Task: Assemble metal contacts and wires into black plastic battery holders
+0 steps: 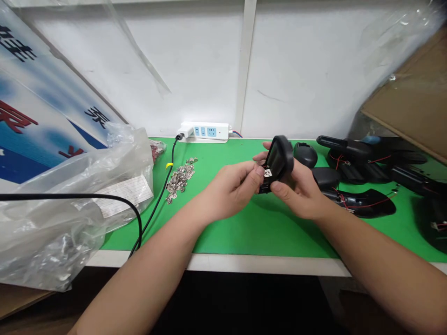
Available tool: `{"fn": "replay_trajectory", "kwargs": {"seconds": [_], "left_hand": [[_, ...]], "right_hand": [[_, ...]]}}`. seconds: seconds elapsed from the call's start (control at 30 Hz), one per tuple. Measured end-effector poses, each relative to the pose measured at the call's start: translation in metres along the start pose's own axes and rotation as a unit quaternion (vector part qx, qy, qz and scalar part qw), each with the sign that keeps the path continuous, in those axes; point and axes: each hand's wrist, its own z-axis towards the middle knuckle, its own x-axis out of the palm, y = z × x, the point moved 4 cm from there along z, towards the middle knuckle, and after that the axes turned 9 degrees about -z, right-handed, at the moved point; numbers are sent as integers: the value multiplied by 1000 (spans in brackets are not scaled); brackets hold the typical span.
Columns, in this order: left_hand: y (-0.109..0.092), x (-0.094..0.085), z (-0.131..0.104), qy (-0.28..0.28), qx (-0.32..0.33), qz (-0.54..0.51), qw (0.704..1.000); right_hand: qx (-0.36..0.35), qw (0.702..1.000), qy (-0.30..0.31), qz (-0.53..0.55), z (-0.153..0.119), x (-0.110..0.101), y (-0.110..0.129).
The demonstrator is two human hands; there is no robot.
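A black plastic housing (282, 158) with a raised, rounded end is held up over the green work surface. My right hand (302, 190) grips it from the right, thumb on the near side and fingers behind it. My left hand (237, 186) is closed at the housing's left side, its thumb and fingertips pinching a small silvery metal plate (267, 173) with a hole. A bit of red wire shows just above the plate. Left of the hands lies a heap of small silvery metal parts (180, 179) on the green mat (223, 237).
More black housings (366, 202) with thin red wires lie at the right. A white power strip (211, 130) sits against the wall, with a black cable (164, 186) running forward. A plastic bag (125, 167) occupies the left; a cardboard box (412, 97) stands far right.
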Motion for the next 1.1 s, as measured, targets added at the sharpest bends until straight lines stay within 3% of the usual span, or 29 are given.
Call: {"fn": "replay_trajectory", "kwargs": {"seconds": [0.13,0.3,0.4,0.53,0.63,0.87,0.97,1.1], "left_hand": [[5,3,1,40,-113,-173,978],[14,11,-4,28,-313,-417,853],[14,12,-6,46,-357,-470,806],[14,5,-4,28,-371,-500,782],[13,0,-2,-3,-347,-499,794],[16,1,-3,-38,-341,-402,849],[13,-2,-4,-54,-318,-305,896],[3,-9,-3,-34,-231,-171,957]], "right_hand": [[-104,985,-24,-135,-1,-3,6],[-150,970,-45,-189,4,-6,21],[-209,958,-20,-198,5,-7,33],[-269,938,49,-211,2,-3,40],[-241,940,82,-228,2,0,37],[-203,946,88,-236,3,0,34],[-194,956,101,-196,5,0,31],[-194,972,72,-112,6,-2,28]]}}
